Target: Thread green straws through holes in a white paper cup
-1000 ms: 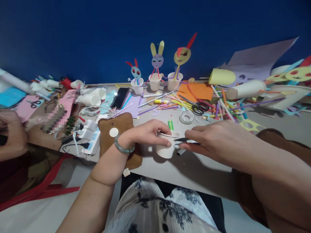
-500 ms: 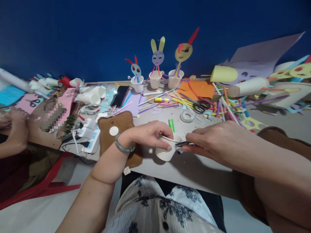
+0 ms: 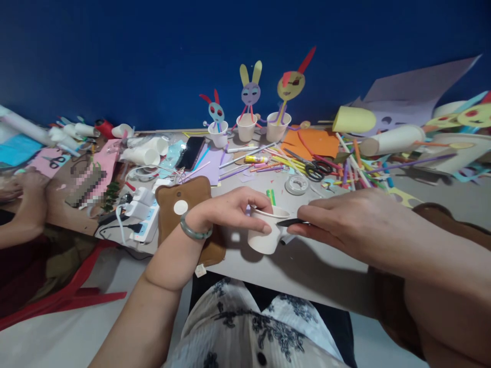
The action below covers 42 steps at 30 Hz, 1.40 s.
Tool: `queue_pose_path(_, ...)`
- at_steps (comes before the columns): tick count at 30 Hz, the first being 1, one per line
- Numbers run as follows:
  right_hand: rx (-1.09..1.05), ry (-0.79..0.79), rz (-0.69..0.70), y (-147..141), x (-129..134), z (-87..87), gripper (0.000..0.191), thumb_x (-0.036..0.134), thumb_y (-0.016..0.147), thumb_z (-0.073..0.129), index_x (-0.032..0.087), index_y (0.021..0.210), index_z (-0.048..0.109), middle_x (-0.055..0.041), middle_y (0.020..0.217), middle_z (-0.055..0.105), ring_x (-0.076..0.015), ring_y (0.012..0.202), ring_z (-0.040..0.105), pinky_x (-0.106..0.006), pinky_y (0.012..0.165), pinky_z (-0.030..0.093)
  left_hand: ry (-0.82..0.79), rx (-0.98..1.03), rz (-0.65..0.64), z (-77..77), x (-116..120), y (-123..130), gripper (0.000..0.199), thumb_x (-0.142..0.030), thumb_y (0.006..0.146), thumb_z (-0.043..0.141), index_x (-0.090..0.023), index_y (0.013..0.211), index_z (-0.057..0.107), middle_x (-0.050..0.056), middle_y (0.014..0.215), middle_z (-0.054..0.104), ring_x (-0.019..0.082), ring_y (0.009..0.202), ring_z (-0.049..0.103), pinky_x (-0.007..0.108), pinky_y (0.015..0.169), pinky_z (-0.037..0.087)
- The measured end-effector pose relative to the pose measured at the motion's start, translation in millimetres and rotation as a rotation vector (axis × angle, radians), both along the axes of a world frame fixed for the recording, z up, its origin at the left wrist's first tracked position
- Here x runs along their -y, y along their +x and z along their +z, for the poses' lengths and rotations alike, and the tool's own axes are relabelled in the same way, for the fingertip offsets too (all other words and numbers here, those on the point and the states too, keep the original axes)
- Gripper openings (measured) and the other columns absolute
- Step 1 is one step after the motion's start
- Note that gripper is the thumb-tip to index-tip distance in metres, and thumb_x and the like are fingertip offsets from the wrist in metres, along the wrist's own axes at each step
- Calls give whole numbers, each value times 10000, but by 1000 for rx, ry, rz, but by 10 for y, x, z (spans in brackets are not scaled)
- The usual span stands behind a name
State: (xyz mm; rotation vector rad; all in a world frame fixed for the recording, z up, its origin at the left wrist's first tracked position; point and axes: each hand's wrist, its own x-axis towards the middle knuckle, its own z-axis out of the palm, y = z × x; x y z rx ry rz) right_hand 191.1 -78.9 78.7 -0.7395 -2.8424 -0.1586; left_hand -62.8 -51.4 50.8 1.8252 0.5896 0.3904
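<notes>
My left hand (image 3: 245, 210) grips a white paper cup (image 3: 264, 241) by its rim, with the fingers inside and the thumb pressed on the outer wall. The cup stands upright near the table's front edge, tipped slightly. In my right hand (image 3: 326, 221) is a dark tool with a pointed blade (image 3: 288, 223); its handle is hidden in my fingers, so its exact kind cannot be made out. The blade's tip meets the cup's right side, just below the rim. Behind the cup lies a green strip (image 3: 271, 196), and a roll of clear tape (image 3: 296, 184) is further back.
Three paper cups with paper bunny figures (image 3: 250, 94) stand along the blue wall. Black scissors (image 3: 318, 170), coloured sticks and a glue stick (image 3: 255, 159) litter the middle. A brown pad (image 3: 169, 214), power strip (image 3: 148, 222) and phone (image 3: 191, 153) lie left. Another person's hand (image 3: 32, 186) is far left.
The cup has become a little more upright, and its far rim shows more. The blade has shifted slightly at the cup's side; in my right hand it now looks like one dark point.
</notes>
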Motion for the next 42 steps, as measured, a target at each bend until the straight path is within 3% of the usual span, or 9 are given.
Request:
queue_pose_path(8,-96,65,-31,-14,-30,37,451,423,1061,427,208,672,506,16,526,540,-129,465,507,-288,517,231,-54,75,96,27,15,-21,307,-426,785,773,-156,729,637,21,759,597,144,762,541,283,749,437)
queue_pose_path(16,-143,166,-133,3,-58,14,452,467,1046,434,216,681,522,2,497,565,-159,418,511,-280,480,224,-5,144,219,27,16,0,391,-509,784,783,-143,711,664,26,752,617,133,748,549,272,733,432)
queue_pose_path(21,-139,65,-204,-13,-63,4,437,500,1029,456,217,707,540,-28,549,623,-173,461,536,-280,496,233,15,168,320,31,22,34,441,-559,760,797,-142,693,671,14,713,604,120,711,524,259,691,421)
queue_pose_path(29,-190,-53,-255,-50,-58,-21,508,574,1032,395,214,729,586,-20,542,590,-159,476,508,-285,504,238,31,204,357,-40,4,68,439,-548,750,807,-149,656,650,2,680,574,117,692,509,272,683,402)
queue_pose_path(42,-286,-199,-306,-71,-82,-23,471,537,1033,420,220,742,612,6,539,553,-144,467,488,-282,510,257,-155,339,468,-143,46,155,427,-500,714,853,-143,684,620,-21,685,550,86,648,499,241,599,378)
